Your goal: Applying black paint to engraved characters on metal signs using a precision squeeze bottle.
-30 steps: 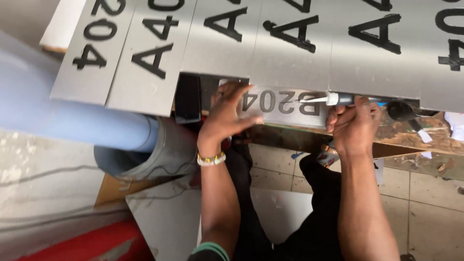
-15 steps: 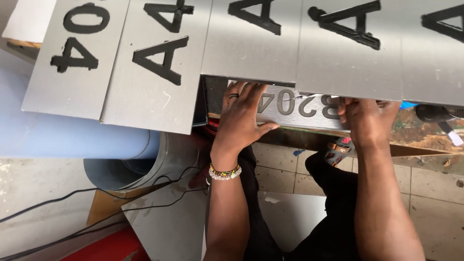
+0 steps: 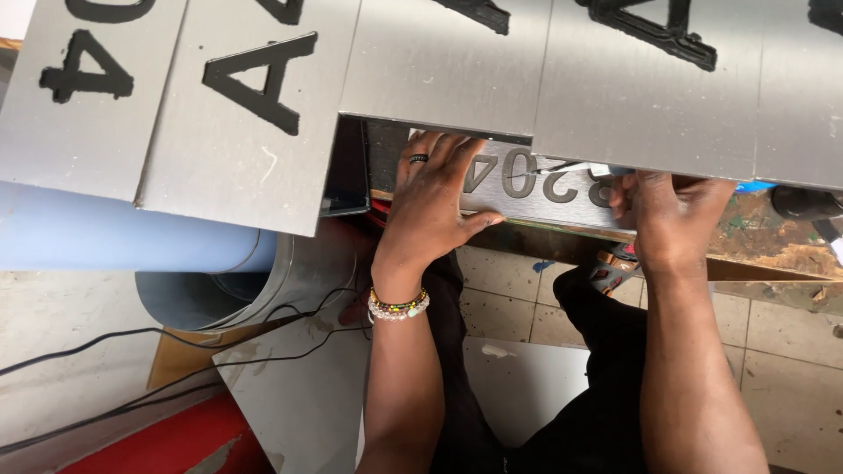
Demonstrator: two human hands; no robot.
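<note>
Left hand [image 3: 435, 206] spread flat on a small grey metal plate [image 3: 536, 189] with cut characters; right hand [image 3: 672, 219] grips a partly hidden tool [image 3: 575, 167] mid-cut.

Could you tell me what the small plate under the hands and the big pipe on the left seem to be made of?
The small plate looks like brushed metal, probably aluminium: fine grain lines, dull grey sheen, raised dark characters. The left hand presses flat on it; the right hand grips its other end. The big pipe looks like smooth plastic, possibly PVC: matte pale blue-grey, thin wall at its open end.
</note>
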